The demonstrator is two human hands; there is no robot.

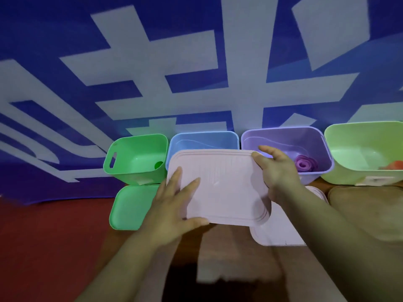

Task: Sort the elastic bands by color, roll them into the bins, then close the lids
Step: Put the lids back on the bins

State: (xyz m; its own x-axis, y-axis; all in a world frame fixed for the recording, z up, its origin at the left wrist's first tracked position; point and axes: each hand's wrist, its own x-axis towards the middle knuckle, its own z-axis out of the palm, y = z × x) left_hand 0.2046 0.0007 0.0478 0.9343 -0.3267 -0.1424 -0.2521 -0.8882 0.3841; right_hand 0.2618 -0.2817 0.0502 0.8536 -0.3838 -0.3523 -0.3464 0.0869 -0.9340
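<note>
**Pale pink lid held over the blue bin**

I hold the pale pink lid (220, 188) in both hands, just in front of and partly over the blue bin (202, 140), so it hides that bin's near rim. The lid is a rounded rectangle with a stepped border near its edge and faint ribbing across its top. It is tilted, with its far edge higher.

My left hand (174, 205) grips the lid's near left corner, fingers spread on the top face and thumb along the near edge. My right hand (277, 171) clasps the far right corner, with its fingers wrapped over the rim.

Left of the blue bin stands a green bin (135, 158) with a small green roll (158, 165) inside. A green lid (130, 205) lies flat in front of that bin.

Right of the blue bin and touching it is a purple bin (283, 140) holding a rolled purple band (305, 163). Further right is a light green bin (359, 149) with something orange (394, 165) in it.

A second pink lid (281, 232) lies on the table in front of the purple bin, partly under my right forearm. A brownish lid (366, 205) lies in front of the light green bin.
</note>
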